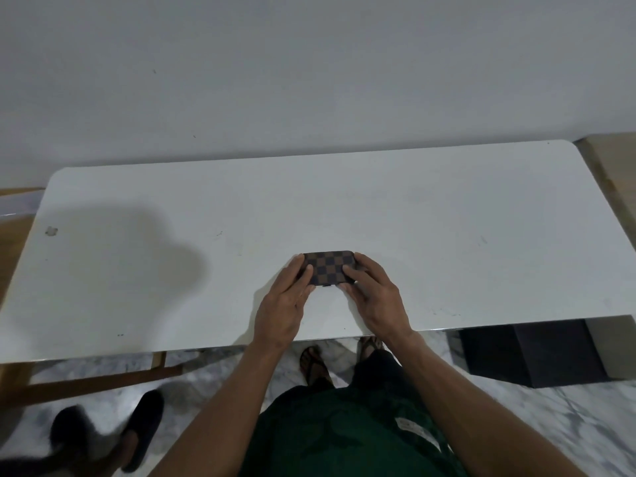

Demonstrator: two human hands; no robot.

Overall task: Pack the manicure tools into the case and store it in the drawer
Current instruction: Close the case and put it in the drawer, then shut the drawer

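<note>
A small case (328, 268) with a brown and black checker pattern lies closed on the white table (447, 235), near the middle of its front half. My left hand (287, 297) grips the case's left end, fingers over its top. My right hand (373, 290) holds the right end the same way. No loose manicure tools show on the table. A dark drawer unit (530, 352) stands under the table's right end; no open drawer is visible.
A white wall rises behind the table. A wooden table leg (86, 380) crosses below the left front edge. Another person's feet in dark slippers (141, 428) stand on the marble floor at lower left. My own sandalled feet (315, 364) are under the front edge.
</note>
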